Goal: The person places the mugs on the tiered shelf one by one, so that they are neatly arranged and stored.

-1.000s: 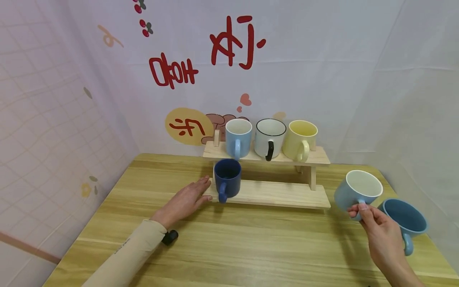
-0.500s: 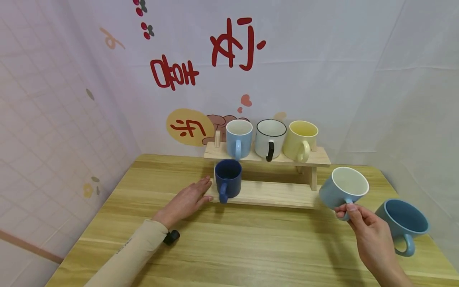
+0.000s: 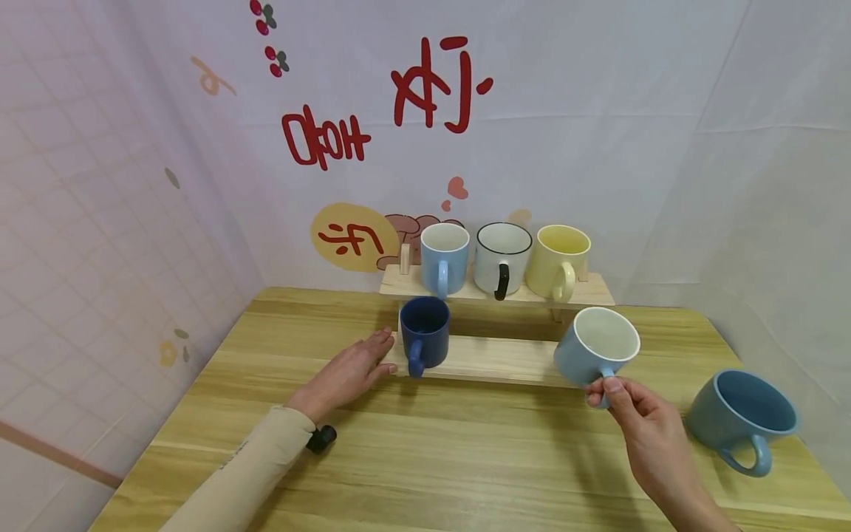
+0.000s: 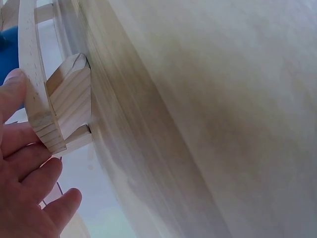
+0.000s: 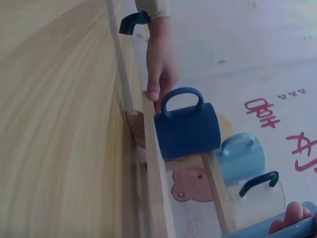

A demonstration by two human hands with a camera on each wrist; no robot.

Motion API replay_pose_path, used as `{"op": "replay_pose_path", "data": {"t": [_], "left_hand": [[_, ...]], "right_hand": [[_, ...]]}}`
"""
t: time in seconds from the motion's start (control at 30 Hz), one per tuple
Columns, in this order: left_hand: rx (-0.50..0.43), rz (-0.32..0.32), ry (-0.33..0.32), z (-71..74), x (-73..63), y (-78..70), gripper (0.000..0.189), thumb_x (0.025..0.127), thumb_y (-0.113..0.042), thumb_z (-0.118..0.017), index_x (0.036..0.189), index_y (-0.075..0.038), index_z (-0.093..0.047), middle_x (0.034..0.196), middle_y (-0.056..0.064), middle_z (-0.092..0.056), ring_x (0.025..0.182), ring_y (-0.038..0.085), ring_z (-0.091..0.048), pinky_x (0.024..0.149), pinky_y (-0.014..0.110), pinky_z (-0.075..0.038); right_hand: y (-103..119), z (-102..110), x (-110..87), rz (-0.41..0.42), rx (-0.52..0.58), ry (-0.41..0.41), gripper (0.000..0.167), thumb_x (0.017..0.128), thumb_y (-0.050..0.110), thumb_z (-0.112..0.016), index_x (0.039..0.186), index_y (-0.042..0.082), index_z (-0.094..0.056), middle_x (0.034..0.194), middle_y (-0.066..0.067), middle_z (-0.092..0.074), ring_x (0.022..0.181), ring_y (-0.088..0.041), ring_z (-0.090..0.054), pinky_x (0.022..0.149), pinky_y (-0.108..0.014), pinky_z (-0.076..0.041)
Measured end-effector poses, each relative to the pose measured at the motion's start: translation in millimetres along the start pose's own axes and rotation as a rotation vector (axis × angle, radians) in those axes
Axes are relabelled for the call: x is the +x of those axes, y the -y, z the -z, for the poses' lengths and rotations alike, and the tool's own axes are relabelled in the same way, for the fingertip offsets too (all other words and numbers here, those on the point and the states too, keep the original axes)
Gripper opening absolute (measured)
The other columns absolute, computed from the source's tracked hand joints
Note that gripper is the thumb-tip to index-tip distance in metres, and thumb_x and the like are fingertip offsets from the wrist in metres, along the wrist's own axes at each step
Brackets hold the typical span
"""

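Note:
My right hand (image 3: 648, 432) pinches the handle of a light blue mug (image 3: 580, 358) with a white inside. The mug is tilted and held in front of the right end of a two-tier wooden rack (image 3: 499, 362). My left hand (image 3: 346, 375) rests against the left end of the rack's lower shelf. In the left wrist view, the thumb lies on the shelf board (image 4: 37, 94) and the other fingers reach past its end. A dark blue mug (image 3: 431, 332) stands on the lower shelf near that hand, its handle toward me.
On the upper shelf stand a sky-blue mug (image 3: 452, 266), a white mug (image 3: 488, 273) with black rim and handle, and a yellow mug (image 3: 545, 270). A larger grey-blue mug (image 3: 714, 414) stands on the table at right. A printed cloth (image 3: 565, 148) hangs behind.
My right hand has carried the light blue mug leftward, from beside the rack to in front of its lower shelf's right end. The left hand stays at the rack.

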State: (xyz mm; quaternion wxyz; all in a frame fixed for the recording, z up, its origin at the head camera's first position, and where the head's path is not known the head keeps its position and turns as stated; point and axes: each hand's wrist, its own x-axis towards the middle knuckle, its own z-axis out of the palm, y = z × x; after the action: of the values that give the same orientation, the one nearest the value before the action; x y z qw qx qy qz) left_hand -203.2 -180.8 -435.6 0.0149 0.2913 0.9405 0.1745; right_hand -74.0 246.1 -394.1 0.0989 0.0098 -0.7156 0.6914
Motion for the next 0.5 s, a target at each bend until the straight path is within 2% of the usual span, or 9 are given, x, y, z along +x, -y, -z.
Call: {"op": "replay_pose_path", "data": {"t": [0.23,0.5], "left_hand": [[-0.013,0.013,0.000,0.3,0.8,-2.5,0.063,0.107,-0.035,-0.059,0.153,0.004,-0.044,0.163,0.019,-0.037,0.151,0.034,-0.035,0.118,0.055,-0.034],[-0.035,0.024,-0.010,0.7,0.4,-3.9,0.062,0.106,-0.032,-0.061,0.152,0.005,-0.045,0.162,0.021,-0.038,0.150,0.035,-0.036,0.118,0.054,-0.035]], "right_hand": [[-4.2,-20.5,-2.2,0.036,0.009,0.029,0.029,0.109,0.009,-0.054,0.105,-0.018,-0.065,0.089,-0.004,-0.074,0.095,-0.012,-0.067,0.092,-0.016,-0.049],[-12.3,-43.9,-0.2,0.021,-0.044,0.079,0.029,0.109,0.010,-0.055,0.103,-0.016,-0.066,0.086,-0.007,-0.072,0.095,-0.013,-0.065,0.091,-0.019,-0.048]]}}
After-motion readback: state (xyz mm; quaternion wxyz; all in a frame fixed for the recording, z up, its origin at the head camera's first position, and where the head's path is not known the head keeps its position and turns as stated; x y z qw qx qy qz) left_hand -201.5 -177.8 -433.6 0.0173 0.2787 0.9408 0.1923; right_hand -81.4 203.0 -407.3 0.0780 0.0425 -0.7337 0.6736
